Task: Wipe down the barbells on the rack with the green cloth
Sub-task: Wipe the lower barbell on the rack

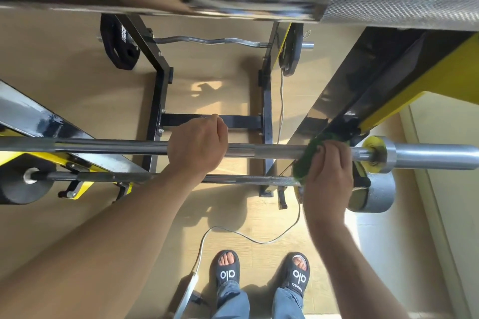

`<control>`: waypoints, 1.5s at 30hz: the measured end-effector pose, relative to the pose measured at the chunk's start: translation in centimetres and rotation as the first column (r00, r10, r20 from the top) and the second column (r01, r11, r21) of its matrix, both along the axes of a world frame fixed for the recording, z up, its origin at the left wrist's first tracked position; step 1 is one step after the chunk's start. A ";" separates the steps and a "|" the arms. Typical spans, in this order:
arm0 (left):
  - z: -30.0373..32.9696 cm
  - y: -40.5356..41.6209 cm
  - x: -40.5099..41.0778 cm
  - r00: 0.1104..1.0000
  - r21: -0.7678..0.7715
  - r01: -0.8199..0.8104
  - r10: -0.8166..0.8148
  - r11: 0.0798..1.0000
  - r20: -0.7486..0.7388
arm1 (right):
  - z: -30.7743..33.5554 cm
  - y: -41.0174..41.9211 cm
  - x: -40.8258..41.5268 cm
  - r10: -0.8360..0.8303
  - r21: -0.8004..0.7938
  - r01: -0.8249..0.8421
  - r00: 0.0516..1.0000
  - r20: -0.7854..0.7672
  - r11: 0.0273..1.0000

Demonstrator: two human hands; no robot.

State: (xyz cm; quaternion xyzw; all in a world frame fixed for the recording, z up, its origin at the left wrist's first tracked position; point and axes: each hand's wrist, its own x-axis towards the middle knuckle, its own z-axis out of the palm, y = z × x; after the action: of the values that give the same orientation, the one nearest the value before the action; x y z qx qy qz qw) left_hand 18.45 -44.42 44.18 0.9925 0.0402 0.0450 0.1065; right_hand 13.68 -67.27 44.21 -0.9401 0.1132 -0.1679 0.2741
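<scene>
Two Hands on One Bar

Two hands work on the barbell [274, 151] in the head view. The left hand [197, 146] curls over the middle of the bar and holds it steady. The right hand [328, 171] wraps the green cloth [308, 160] around the bar, close to the rack [344, 101] post and the yellow collar [371, 153]. Wiping is under way. Next, I think, the cloth must slide along the bar with a firm squeeze (more bars wait above and below).
</scene>
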 end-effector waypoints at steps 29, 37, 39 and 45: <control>0.1 0.0 0.0 0.999 -0.005 -0.024 0.024 1.000 -0.034 | 0.1 1.9 0.6 0.070 -0.106 -0.074 0.997 -0.043 0.992; -0.2 0.1 0.1 0.999 0.016 -0.029 0.029 0.999 -0.037 | 1.2 8.6 0.7 0.506 -0.162 -0.538 0.839 -0.200 0.827; -0.3 0.4 0.1 0.998 -0.007 -0.041 0.041 0.999 -0.039 | 1.0 4.0 0.9 0.483 -0.240 -0.520 0.853 -0.198 0.820; -0.4 0.2 0.2 0.999 0.010 -0.046 0.046 0.999 -0.008 | 0.3 2.0 1.0 0.212 -0.172 -0.223 0.974 -0.081 0.959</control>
State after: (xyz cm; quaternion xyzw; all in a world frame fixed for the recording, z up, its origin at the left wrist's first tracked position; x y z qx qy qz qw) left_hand 18.63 -44.23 43.76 0.9920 0.0633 0.0435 0.1003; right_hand 14.66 -65.24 44.53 -0.9725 0.0018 -0.1173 0.2010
